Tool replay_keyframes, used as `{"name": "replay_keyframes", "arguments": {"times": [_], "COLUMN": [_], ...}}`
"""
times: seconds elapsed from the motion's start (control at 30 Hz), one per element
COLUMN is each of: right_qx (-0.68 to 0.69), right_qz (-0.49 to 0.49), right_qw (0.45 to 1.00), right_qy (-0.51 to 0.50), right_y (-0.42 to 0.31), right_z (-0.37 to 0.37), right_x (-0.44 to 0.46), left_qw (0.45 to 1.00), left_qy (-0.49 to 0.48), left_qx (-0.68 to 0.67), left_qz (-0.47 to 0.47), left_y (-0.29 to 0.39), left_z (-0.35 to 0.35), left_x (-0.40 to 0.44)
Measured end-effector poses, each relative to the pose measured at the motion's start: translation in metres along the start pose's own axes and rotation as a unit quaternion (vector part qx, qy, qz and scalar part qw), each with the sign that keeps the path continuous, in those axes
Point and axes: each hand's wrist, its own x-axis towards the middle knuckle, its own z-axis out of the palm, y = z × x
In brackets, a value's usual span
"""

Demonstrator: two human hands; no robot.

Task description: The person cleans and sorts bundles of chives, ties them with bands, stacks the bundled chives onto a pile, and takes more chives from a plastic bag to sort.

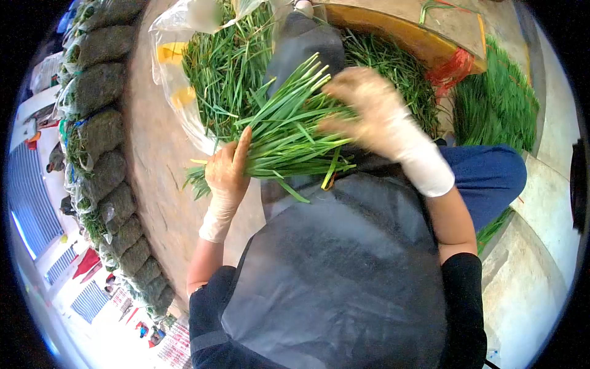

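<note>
My left hand, in a thin pale glove, is closed around a bunch of garlic chives held above my lap. The pale cut ends point up and to the right, while the leaf tips droop past my left hand. My right hand, gloved too and smeared by motion, is beside the right side of the bunch with thumb and fingers spread apart. Whether its fingertips touch the leaves is unclear. A yellowed leaf hangs at the bunch's lower edge. A dark apron covers my front and lap.
A clear plastic bag of loose greens lies ahead on the left. More greens lie by a yellow board with red netting. Upright chives stand at right. Stuffed dark sacks line the left side.
</note>
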Motion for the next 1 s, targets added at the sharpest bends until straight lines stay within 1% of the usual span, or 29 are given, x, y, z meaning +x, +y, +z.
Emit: {"name": "replay_keyframes", "arguments": {"times": [0.07, 0.1, 0.13, 0.17, 0.2, 0.23, 0.27, 0.33, 0.37, 0.4, 0.43, 0.47, 0.5, 0.53, 0.57, 0.6, 0.63, 0.67, 0.7, 0.77, 0.8, 0.83, 0.87, 0.9, 0.93, 0.97, 1.0], "right_qx": [-0.068, -0.022, 0.047, 0.212, 0.319, 0.46, 0.587, 0.724, 0.611, 0.484, 0.344, 0.195, -0.122, -0.127, -0.129, 0.037, 0.203, 0.051, -0.104, -0.176, -0.124, -0.005, 0.101, 0.206, 0.291, 0.372, 0.478], "right_qz": [-0.056, -0.058, -0.031, 0.0, 0.052, 0.118, 0.183, 0.249, 0.252, 0.25, 0.241, 0.225, 0.254, 0.144, 0.031, 0.08, 0.129, 0.096, 0.059, 0.076, 0.068, 0.067, 0.077, 0.087, 0.123, 0.156, 0.176], "right_qw": [0.996, 0.998, 0.998, 0.977, 0.946, 0.88, 0.789, 0.642, 0.75, 0.839, 0.908, 0.954, 0.954, 0.981, 0.99, 0.996, 0.967, 0.983, 0.97, 0.958, 0.973, 0.985, 0.98, 0.964, 0.938, 0.904, 0.856], "right_qy": [-0.004, -0.028, -0.041, -0.017, -0.019, -0.016, 0.006, 0.034, 0.02, 0.005, -0.01, -0.025, -0.099, -0.03, 0.038, -0.022, -0.081, -0.151, -0.213, -0.214, -0.18, -0.161, -0.155, -0.145, -0.142, -0.14, -0.092], "right_y": [-0.022, -0.023, -0.013, -0.003, 0.0, 0.012, 0.023, 0.07, 0.1, 0.129, 0.15, 0.159, 0.126, 0.104, 0.083, 0.049, 0.016, -0.008, -0.026, -0.037, -0.039, -0.04, -0.039, -0.037, -0.033, -0.025, -0.011], "right_z": [0.028, 0.039, 0.048, 0.056, 0.037, 0.021, 0.005, -0.009, -0.009, -0.008, -0.007, -0.007, -0.011, -0.012, -0.013, -0.023, -0.027, -0.017, -0.009, 0.028, 0.035, 0.037, 0.04, 0.043, 0.04, 0.035, 0.039], "right_x": [0.002, 0.002, 0.004, 0.001, 0.004, 0.002, 0.0, -0.008, -0.011, -0.013, -0.016, -0.017, -0.02, -0.016, -0.011, -0.002, 0.004, 0.006, 0.011, 0.009, 0.006, 0.004, 0.002, 0.003, 0.006, 0.009, 0.007], "left_qw": [1.0, 0.999, 0.999, 0.999, 0.998, 0.996, 0.999, 1.0, 0.999, 0.999, 0.999, 0.999, 0.999, 0.999, 0.999, 0.999, 0.999, 0.999, 0.999, 0.999, 1.0, 1.0, 1.0, 1.0, 1.0, 1.0, 0.999], "left_qy": [0.011, 0.021, 0.02, 0.021, 0.039, 0.054, 0.012, -0.004, -0.019, -0.02, -0.015, -0.009, -0.008, 0.001, 0.008, 0.004, 0.009, 0.02, 0.022, 0.041, 0.015, 0.014, 0.005, -0.004, 0.007, 0.008, 0.008], "left_qx": [-0.001, 0.002, 0.002, 0.004, -0.031, -0.067, -0.045, -0.028, -0.013, -0.014, -0.018, -0.021, -0.021, -0.029, -0.038, -0.038, -0.035, -0.03, -0.026, -0.009, 0.009, 0.009, -0.005, -0.02, -0.024, -0.024, -0.042], "left_qz": [0.02, 0.036, 0.037, 0.033, 0.026, 0.02, 0.002, -0.013, -0.028, -0.027, -0.025, -0.023, -0.023, -0.021, -0.021, -0.025, -0.012, 0.006, 0.007, 0.031, 0.025, 0.023, 0.017, 0.013, 0.004, 0.001, -0.015], "left_y": [0.003, 0.004, 0.004, 0.004, 0.004, 0.004, -0.004, -0.01, -0.012, -0.013, -0.013, -0.013, -0.012, -0.013, -0.012, -0.008, -0.005, -0.005, -0.004, -0.002, 0.0, 0.002, 0.003, 0.002, 0.002, 0.001, 0.0], "left_z": [0.001, 0.001, 0.0, 0.0, -0.002, -0.004, 0.0, 0.006, 0.008, 0.01, 0.011, 0.012, 0.013, 0.013, 0.012, 0.009, 0.004, 0.002, 0.003, 0.004, 0.0, -0.002, -0.004, -0.003, -0.001, 0.001, 0.001], "left_x": [0.007, 0.01, 0.011, 0.013, 0.014, 0.013, 0.003, -0.009, -0.012, -0.013, -0.013, -0.013, -0.012, -0.01, -0.009, -0.007, -0.003, 0.002, 0.004, 0.005, 0.004, 0.007, 0.008, 0.01, 0.011, 0.012, 0.012]}}
